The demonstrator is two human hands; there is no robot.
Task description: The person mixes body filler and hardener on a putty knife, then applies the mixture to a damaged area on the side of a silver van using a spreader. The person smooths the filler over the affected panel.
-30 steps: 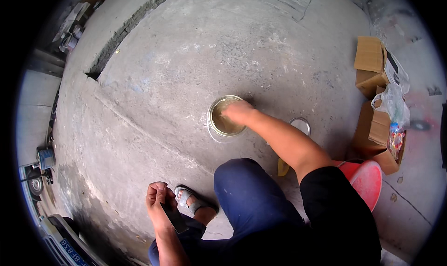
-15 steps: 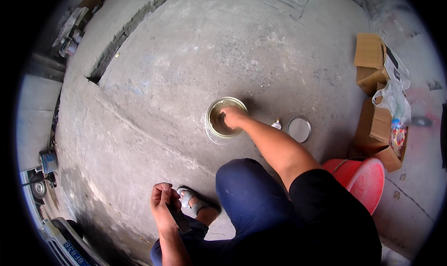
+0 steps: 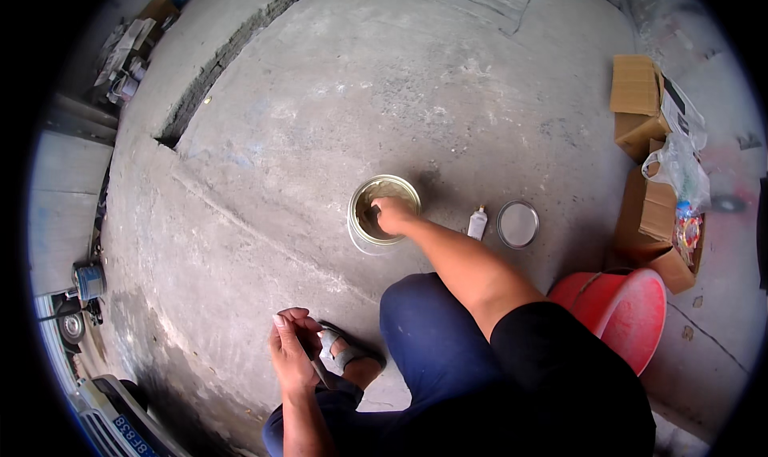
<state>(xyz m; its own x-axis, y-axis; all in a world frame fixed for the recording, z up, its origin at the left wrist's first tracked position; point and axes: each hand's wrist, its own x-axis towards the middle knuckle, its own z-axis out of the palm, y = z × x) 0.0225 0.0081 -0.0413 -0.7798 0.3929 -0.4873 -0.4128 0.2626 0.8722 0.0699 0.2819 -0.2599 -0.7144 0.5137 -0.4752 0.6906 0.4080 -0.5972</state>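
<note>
My right hand reaches into a round metal can of greyish-brown paste on the concrete floor. Its fingers are closed, and what they grip inside the can is hidden. At the lower left, my left hand is raised above my sandalled foot. It holds a thin, dark, flat plate, turned nearly edge-on. To the right of the can, a white tube with a narrow tip lies beside a round metal lid.
A red plastic bucket lies tipped near my right side. Beyond it, cardboard boxes and a clear plastic bag line the right. A broken groove cuts the floor at far left. A vehicle front fills the lower left corner.
My left hand has turned the dark plate from showing its broad face to nearly edge-on. My right hand has shifted slightly within the can, and more of the white tube shows.
</note>
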